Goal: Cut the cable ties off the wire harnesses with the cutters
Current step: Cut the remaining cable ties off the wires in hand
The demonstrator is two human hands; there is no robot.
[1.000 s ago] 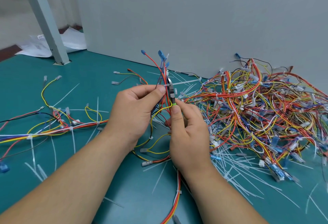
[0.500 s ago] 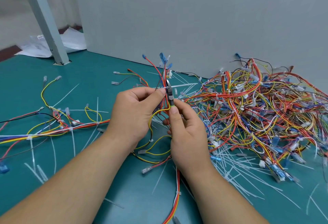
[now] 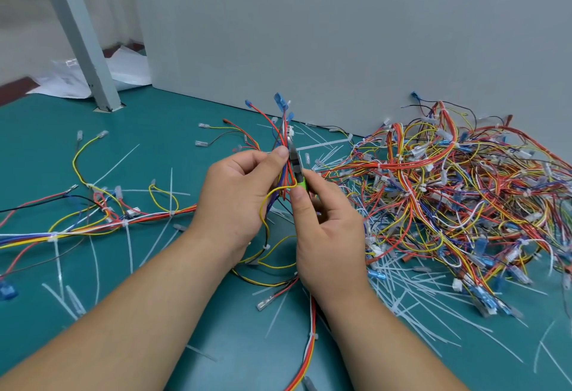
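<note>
While left hand (image 3: 238, 195) grips harness (image 3: 283, 143), right hand (image 3: 328, 229) holds cutters (image 3: 297, 170).

cutters (image 3: 297, 170) handles buried in right hand (image 3: 328, 229), blade tips lost among held harness (image 3: 284, 135) wires (tie there too small to tell), harness stretch inside left hand (image 3: 235, 201) hidden, wire pile (image 3: 464, 192) cropped at right edge, blue connector (image 3: 6, 291) blurred, cut by left edge

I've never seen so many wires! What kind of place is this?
Probably a workshop or factory bench: a tangled pile of red, yellow and blue wire harnesses lies on the teal work surface, cut white plastic cable ties are scattered about, and the right hand holds small green-handled cutters.
</note>
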